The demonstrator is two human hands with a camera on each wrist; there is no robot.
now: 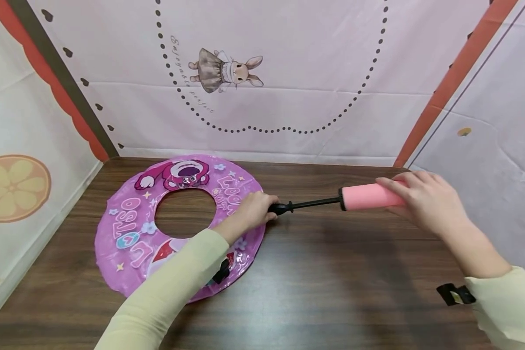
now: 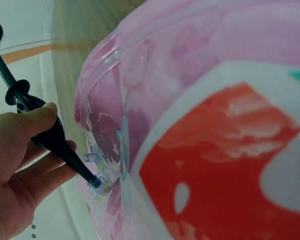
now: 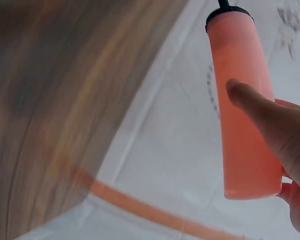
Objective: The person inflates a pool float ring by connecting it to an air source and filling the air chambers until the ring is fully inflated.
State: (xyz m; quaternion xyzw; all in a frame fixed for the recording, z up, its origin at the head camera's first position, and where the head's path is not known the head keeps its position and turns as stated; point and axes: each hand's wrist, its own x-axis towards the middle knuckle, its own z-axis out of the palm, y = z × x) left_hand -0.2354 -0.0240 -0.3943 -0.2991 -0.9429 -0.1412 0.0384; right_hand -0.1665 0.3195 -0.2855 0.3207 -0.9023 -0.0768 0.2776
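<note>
A purple inflatable swim ring (image 1: 109, 253) with pink bear and strawberry prints lies on the table. At its right edge my left hand (image 1: 255, 209) grips the black nozzle end (image 1: 280, 209) of a hand pump. In the left wrist view the nozzle tip (image 2: 90, 175) sits in the ring's clear valve (image 2: 97, 187), and the valve plug (image 2: 91, 157) stands beside it. My right hand (image 1: 430, 201) grips the pump's pink barrel (image 1: 367, 196), held above the table. A black rod (image 1: 317, 202) shows between barrel and nozzle end. The thumb lies along the barrel in the right wrist view.
The brown wood-grain table (image 1: 315, 301) carries the ring on its left side. Printed cloth walls rise behind (image 1: 288, 116), at the left (image 1: 22, 146) and at the right (image 1: 485, 160). Black straps (image 1: 455, 294) sit near both sleeves.
</note>
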